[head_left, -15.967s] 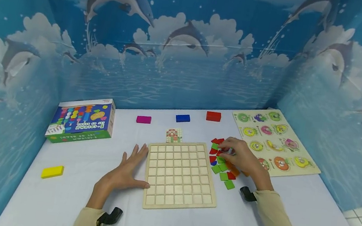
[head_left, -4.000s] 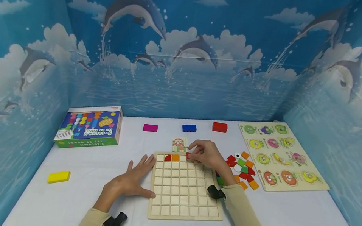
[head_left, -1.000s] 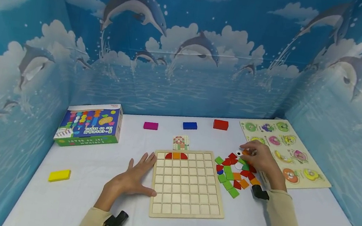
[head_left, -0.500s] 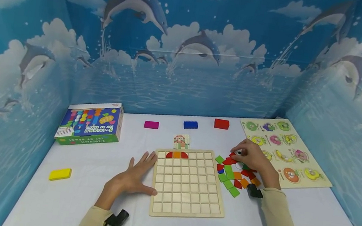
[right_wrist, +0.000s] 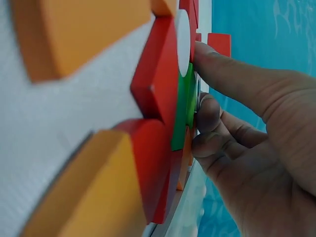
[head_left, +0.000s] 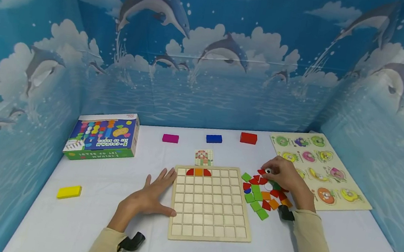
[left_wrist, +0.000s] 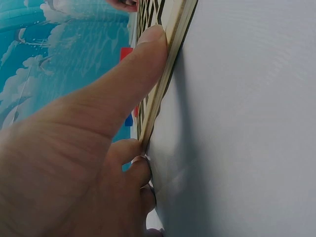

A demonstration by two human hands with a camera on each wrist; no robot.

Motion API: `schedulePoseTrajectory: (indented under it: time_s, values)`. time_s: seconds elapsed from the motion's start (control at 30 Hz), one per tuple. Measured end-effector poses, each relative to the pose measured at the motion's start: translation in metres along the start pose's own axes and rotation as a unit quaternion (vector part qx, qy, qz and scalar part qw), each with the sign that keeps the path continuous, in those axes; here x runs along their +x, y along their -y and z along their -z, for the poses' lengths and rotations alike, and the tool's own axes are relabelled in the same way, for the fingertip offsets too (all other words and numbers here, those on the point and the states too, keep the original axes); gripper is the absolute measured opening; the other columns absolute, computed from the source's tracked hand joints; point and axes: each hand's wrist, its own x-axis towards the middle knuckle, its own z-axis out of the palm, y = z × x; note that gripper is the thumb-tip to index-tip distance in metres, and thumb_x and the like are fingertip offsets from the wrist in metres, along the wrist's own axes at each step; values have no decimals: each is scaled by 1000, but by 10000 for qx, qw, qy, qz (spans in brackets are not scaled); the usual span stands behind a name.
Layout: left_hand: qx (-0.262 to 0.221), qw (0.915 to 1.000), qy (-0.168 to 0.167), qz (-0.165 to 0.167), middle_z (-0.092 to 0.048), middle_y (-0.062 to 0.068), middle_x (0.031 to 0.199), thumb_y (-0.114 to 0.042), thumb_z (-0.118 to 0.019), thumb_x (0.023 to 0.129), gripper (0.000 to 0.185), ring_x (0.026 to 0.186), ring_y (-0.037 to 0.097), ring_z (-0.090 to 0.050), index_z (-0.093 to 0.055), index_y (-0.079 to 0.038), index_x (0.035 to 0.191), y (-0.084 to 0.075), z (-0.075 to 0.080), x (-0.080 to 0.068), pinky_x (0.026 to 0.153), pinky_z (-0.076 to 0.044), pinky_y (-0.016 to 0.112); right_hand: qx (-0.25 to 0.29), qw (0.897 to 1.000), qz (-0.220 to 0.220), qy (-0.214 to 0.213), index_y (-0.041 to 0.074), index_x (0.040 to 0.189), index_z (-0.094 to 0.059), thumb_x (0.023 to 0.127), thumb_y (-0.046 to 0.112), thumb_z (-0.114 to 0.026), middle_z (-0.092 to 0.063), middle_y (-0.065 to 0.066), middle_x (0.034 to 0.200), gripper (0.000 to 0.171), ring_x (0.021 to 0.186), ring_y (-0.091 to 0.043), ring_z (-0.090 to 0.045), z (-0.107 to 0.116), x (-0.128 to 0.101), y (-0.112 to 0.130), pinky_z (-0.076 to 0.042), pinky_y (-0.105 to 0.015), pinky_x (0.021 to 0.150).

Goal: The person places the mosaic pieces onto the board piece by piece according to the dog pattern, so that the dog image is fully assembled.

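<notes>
A square wooden grid board (head_left: 208, 209) lies before me. In its top row sit a red quarter-round tile (head_left: 190, 172), an orange square tile (head_left: 199, 172) and another red quarter-round tile (head_left: 207, 172). My left hand (head_left: 149, 197) is spread along the board's left edge, its thumb resting on the rim. Bent over the pile of loose tiles right of the board is my right hand (head_left: 287, 177). In the right wrist view its thumb (right_wrist: 232, 74) reaches a red tile (right_wrist: 186, 19), with the other fingers bent beside a green tile (right_wrist: 190, 94); I cannot tell whether it pinches one.
A small pattern card (head_left: 204, 157) lies behind the board. Magenta (head_left: 170, 138), blue (head_left: 214, 138) and red (head_left: 248, 138) blocks stand along the back. A toy box (head_left: 102, 136) and yellow block (head_left: 69, 192) are left; a fruit puzzle board (head_left: 328, 170) is right.
Since the earliest frame, the three tiles have been set in the board's top row. My right hand went from there back to the pile, recently shifting slightly left. The left hand stays on the edge.
</notes>
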Motion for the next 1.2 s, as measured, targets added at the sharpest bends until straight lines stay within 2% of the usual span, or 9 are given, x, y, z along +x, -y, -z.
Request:
schedulePoseTrajectory:
  time_s: [0.17,0.37,0.53,0.63,0.73,0.83,0.93,1.03,1.2]
  values:
    - [34,10000,12,23,-9,4,182,-43,-95,81,124,168,30,5,-19,-11,174,0,0,0,130,15,64,-127,9998,-100,85,1,99,-75,91,7,-87,-60,-10,91,16,84,-24,-54,0,1,1,-50,-31,70]
    - [29,10000,10,15,-9,5,182,-43,-95,81,124,168,31,4,-19,-10,173,0,0,0,130,15,64,-224,9992,-290,187,3,92,-69,91,10,-88,-59,-9,90,20,84,-24,-54,1,3,8,-51,-33,71]
    - [24,10000,34,2,-9,5,182,-42,-95,81,124,168,31,5,-19,-10,173,1,0,0,130,15,65,-93,9996,178,-210,4,89,-74,90,7,-88,-66,-5,84,14,77,-22,-56,-1,1,31,-52,-30,65]
    - [22,10000,40,-7,-9,5,182,-43,-95,82,124,168,30,5,-19,-11,174,0,1,0,130,16,64,292,9970,650,-304,3,95,-78,89,3,-87,-69,-2,81,11,71,-18,-57,-7,2,54,-52,-27,61]
    - [4,10000,33,-20,-9,4,182,-43,-95,81,124,168,30,6,-19,-11,174,0,1,1,130,16,65,675,9910,1157,10,-1,111,-79,90,0,-85,-72,-2,83,22,68,-15,-58,-21,6,78,-52,-25,60]
    - [4,10000,41,-21,-8,4,182,-42,-95,81,124,168,30,6,-19,-11,174,1,1,2,130,16,64,1043,9806,1589,478,-4,122,-77,92,-3,-82,-75,-4,88,31,69,-13,-60,-40,10,101,-55,-25,63]
    - [9,10000,60,-30,-7,4,183,-41,-95,81,124,168,30,6,-18,-11,174,1,1,2,129,17,65,1312,9694,1906,825,-2,115,-80,93,-2,-81,-79,-5,93,22,73,-10,-64,-62,14,121,-58,-25,69]
    - [34,10000,82,-32,-7,4,183,-42,-95,82,124,168,30,6,-18,-11,174,0,1,1,129,17,65,1608,9627,1920,1028,1,102,-82,92,0,-84,-80,-4,93,11,74,-7,-67,-83,18,141,-60,-24,70]
    - [117,9999,103,-52,-7,4,183,-45,-94,83,123,168,31,6,-17,-12,174,1,2,1,129,16,66,1787,9646,1732,867,5,91,-84,89,1,-87,-79,0,86,6,71,-6,-64,-108,25,164,-57,-22,65]
